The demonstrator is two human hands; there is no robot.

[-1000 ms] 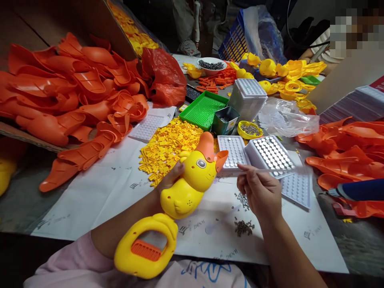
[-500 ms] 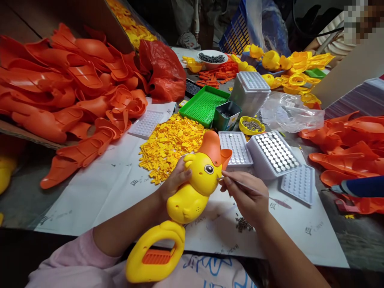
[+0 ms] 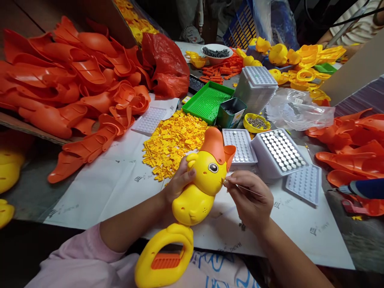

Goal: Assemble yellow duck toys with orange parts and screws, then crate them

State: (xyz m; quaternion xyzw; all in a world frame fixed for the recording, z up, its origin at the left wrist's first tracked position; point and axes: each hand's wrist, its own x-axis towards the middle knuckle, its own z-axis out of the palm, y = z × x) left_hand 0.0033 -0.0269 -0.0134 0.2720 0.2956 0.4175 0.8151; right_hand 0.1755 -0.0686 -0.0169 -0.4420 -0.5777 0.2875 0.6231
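Note:
A yellow duck toy (image 3: 192,206) with an orange beak and a ring-shaped handle tilts across the front of the table. My left hand (image 3: 180,180) is closed around the back of its head, thumb on the yellow plastic. The eye side faces up, with small holes in the head and body. My right hand (image 3: 250,196) is pinched at the duck's cheek, just below the beak. A small pale tip and a thin pale line show at its fingers; I cannot make out what it holds. An orange ribbed piece (image 3: 166,261) sits inside the handle.
Small yellow parts (image 3: 171,140) lie heaped behind the toy. A tray of white discs (image 3: 283,150), a green tray (image 3: 207,102) and a yellow bowl of screws (image 3: 256,122) stand beyond. Orange beak parts (image 3: 99,76) fill the left; a blue tool (image 3: 364,188) is at right.
The view has shifted, so the scene sits slightly further right. My right hand has turned a little at the cheek, and the long pinkish thin shape behind it no longer shows.

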